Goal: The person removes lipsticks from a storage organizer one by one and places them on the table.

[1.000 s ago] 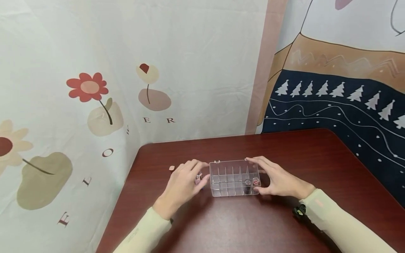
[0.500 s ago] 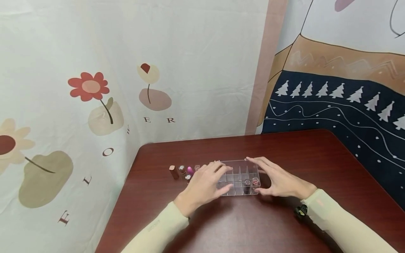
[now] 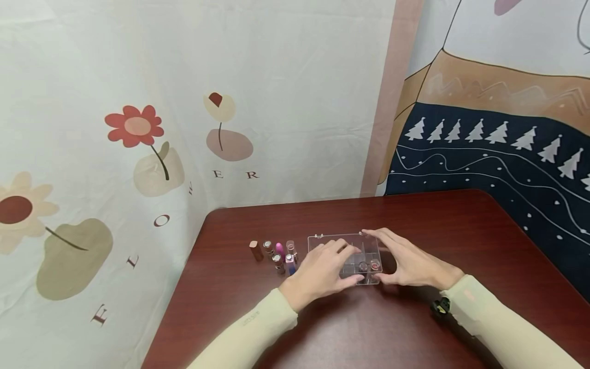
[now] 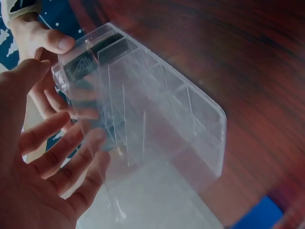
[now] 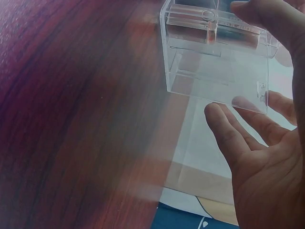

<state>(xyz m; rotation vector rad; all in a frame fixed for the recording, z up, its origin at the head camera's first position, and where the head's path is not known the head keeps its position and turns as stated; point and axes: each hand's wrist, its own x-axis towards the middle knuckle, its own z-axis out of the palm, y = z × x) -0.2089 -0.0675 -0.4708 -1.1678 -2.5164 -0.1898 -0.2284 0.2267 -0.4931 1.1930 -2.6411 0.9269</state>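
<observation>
A clear plastic box (image 3: 371, 246) divided into compartments sits on the table in the head view. My right hand (image 3: 410, 261) holds its right end, thumb at the front and fingers at the back. My left hand (image 3: 318, 269) reaches across the box with its fingers loosely spread, covering much of its left half. In the left wrist view, the thumb and fingers of the left hand (image 4: 52, 186) overlap the box's side, with nothing gripped. Two small tubes stand in the right end compartments: a dark one (image 3: 363, 266) and one with a reddish top (image 3: 375, 265).
Left of the box stand several lipstick tubes: a brown one (image 3: 256, 251), a purple one (image 3: 279, 249) and one with a blue body (image 3: 290, 266) close to my left wrist. A patterned cloth (image 3: 299, 128) hangs behind the dark red wooden table (image 3: 359, 328).
My left hand has moved right from beside the tubes to over the box, uncovering the tubes. My right hand has stayed at the box's right end.
</observation>
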